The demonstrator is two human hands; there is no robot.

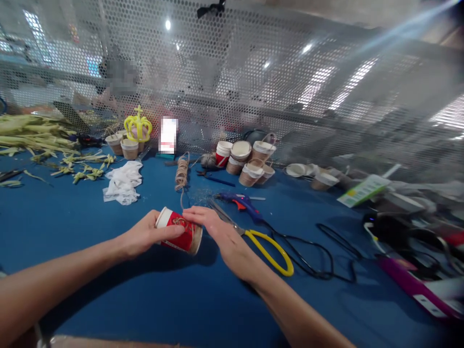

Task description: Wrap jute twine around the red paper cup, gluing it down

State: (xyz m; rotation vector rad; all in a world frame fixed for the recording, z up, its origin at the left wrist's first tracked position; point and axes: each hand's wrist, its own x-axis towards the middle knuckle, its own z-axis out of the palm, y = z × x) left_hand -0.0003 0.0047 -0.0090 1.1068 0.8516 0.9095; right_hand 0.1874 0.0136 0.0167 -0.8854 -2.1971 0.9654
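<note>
A red paper cup (184,240) with a white rim lies tilted on its side above the blue table. Its base end is wrapped in brown twine, and loose twine (180,221) is bunched on its side. My left hand (145,233) is closed around the rim end, thumb along the near side. My right hand (213,229) has its fingers stretched out flat, touching the top of the cup near the wrapped end. From a twine bundle (181,174) behind, a strand runs down to my right fingertips; whether they grip it is hidden.
Right of my hands lie yellow-handled scissors (270,251) and a blue glue gun (242,205) with a black cord. Several twine-wrapped cups (252,174) stand behind. A white cloth (123,182) and a yellow crown (137,126) are at left; a purple power strip (409,285) lies right.
</note>
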